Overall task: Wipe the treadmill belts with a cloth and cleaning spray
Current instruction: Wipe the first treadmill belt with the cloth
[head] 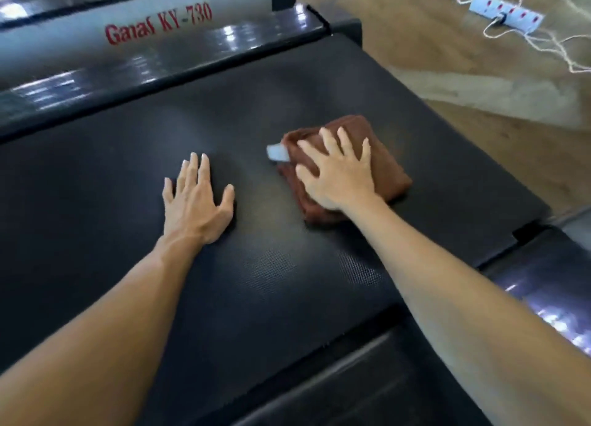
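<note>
The black textured treadmill belt (128, 176) fills most of the head view. A folded brown cloth (383, 170) lies on it right of centre, with a small white tag (277, 153) sticking out at its left edge. My right hand (335, 173) presses flat on the cloth with straight, spread fingers. My left hand (196, 198) rests flat on the bare belt to the left of the cloth, fingers straight, holding nothing. No spray bottle is in view.
A grey treadmill bar (134, 26) with red lettering runs along the far side above a glossy black side rail (96, 83). Another glossy rail (543, 297) lies at the near right. On the wooden floor (447, 58) sits a white power strip (507, 11) with trailing cables.
</note>
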Demonstrator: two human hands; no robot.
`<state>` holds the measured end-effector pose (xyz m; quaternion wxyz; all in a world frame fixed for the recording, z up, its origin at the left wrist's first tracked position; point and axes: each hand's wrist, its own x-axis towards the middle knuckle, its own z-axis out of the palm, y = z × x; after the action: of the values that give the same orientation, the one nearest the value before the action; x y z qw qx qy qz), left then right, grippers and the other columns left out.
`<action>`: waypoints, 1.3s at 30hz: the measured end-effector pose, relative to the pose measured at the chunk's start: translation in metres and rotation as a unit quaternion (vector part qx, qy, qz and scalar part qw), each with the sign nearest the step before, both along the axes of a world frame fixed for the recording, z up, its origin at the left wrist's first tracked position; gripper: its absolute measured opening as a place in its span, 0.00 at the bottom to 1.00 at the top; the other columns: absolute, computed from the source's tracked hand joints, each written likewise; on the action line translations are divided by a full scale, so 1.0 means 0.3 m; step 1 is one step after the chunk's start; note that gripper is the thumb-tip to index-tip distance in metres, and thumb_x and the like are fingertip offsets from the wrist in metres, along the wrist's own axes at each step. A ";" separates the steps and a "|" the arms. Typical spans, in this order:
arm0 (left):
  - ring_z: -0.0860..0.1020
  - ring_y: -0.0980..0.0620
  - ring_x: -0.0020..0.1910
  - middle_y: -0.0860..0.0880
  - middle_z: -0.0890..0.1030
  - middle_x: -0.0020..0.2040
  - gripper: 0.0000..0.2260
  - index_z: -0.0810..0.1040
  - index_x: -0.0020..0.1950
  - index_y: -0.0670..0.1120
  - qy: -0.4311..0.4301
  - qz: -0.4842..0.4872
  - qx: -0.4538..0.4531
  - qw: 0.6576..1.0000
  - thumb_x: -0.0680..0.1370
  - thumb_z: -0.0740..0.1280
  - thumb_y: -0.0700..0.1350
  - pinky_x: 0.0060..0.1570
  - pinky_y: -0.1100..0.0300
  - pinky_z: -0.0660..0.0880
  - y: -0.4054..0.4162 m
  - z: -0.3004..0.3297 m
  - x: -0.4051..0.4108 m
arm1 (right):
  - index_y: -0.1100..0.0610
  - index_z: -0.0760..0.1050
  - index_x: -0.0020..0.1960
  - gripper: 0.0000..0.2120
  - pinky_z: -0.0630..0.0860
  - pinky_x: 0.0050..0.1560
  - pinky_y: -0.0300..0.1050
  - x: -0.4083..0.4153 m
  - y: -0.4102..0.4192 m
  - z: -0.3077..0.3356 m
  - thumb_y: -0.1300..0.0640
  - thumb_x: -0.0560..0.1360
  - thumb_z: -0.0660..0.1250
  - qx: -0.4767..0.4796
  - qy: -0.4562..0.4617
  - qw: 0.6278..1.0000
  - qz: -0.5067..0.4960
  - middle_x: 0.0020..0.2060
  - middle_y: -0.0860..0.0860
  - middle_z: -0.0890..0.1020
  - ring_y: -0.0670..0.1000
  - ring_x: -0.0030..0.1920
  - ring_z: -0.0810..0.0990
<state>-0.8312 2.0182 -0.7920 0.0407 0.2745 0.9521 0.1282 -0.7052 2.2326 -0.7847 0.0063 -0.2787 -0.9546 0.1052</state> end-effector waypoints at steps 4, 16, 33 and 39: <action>0.47 0.54 0.83 0.50 0.52 0.84 0.33 0.55 0.84 0.47 -0.002 -0.131 0.052 0.990 0.82 0.53 0.61 0.81 0.47 0.43 0.061 0.027 0.168 | 0.33 0.58 0.80 0.32 0.45 0.80 0.66 0.440 -0.103 -0.029 0.31 0.77 0.44 0.030 0.005 1.000 -0.005 0.83 0.44 0.55 0.53 0.83 0.49; 0.49 0.56 0.82 0.57 0.53 0.83 0.34 0.56 0.82 0.56 0.040 -0.189 0.035 0.981 0.77 0.47 0.66 0.79 0.48 0.49 0.201 -0.044 0.310 | 0.32 0.52 0.81 0.30 0.41 0.79 0.69 0.446 0.111 -0.025 0.31 0.79 0.45 0.037 -0.010 0.999 -0.020 0.84 0.44 0.50 0.55 0.83 0.44; 0.47 0.57 0.82 0.56 0.51 0.84 0.36 0.56 0.83 0.54 0.051 -0.191 0.038 0.980 0.76 0.45 0.67 0.79 0.48 0.49 0.205 -0.065 0.305 | 0.35 0.52 0.82 0.32 0.39 0.78 0.72 0.507 0.110 -0.035 0.28 0.79 0.48 0.010 -0.022 0.968 -0.250 0.84 0.47 0.48 0.58 0.83 0.43; 0.46 0.57 0.82 0.56 0.49 0.84 0.37 0.54 0.83 0.55 0.048 -0.193 0.026 0.980 0.76 0.42 0.68 0.79 0.48 0.48 0.208 -0.067 0.298 | 0.34 0.53 0.81 0.29 0.42 0.79 0.69 0.361 0.202 -0.002 0.31 0.81 0.47 0.025 -0.022 0.997 -0.070 0.84 0.45 0.51 0.55 0.83 0.45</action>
<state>-0.7418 2.0806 -0.8120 0.0116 0.4599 0.8785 0.1289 -0.5969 2.2933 -0.7852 -0.0008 -0.3470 -0.9349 0.0747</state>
